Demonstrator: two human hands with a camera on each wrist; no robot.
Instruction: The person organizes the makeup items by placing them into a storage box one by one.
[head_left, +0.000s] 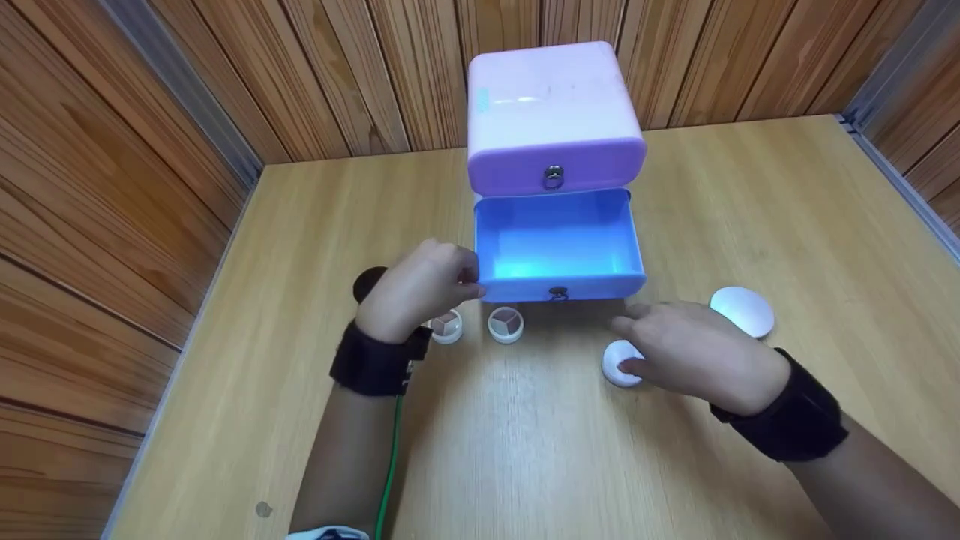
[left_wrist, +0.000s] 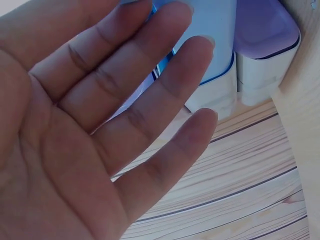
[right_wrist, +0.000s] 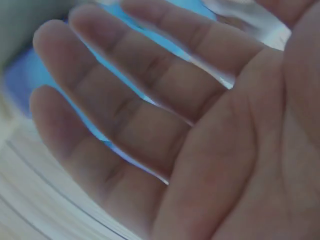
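A small chest [head_left: 555, 97] with a pink top and purple upper drawer stands at the back, its blue lower drawer [head_left: 559, 240] pulled out and bare inside. My left hand [head_left: 420, 289] is at this drawer's left front corner, thumb and forefinger right at the edge; its other fingers [left_wrist: 170, 70] are loosely extended in the left wrist view. My right hand [head_left: 697, 349] reaches over a small white round case [head_left: 616, 367], the thumb overlapping it. In the right wrist view, the right fingers [right_wrist: 125, 75] are nearly straight, with nothing against the palm.
Two small round compacts with three-part pans, one [head_left: 505, 324] in front of the drawer and one [head_left: 448, 327] by my left hand. A larger white round case [head_left: 742, 311] lies beyond my right hand. A dark round object [head_left: 367, 283] is partly hidden behind my left hand. Wooden walls surround the table.
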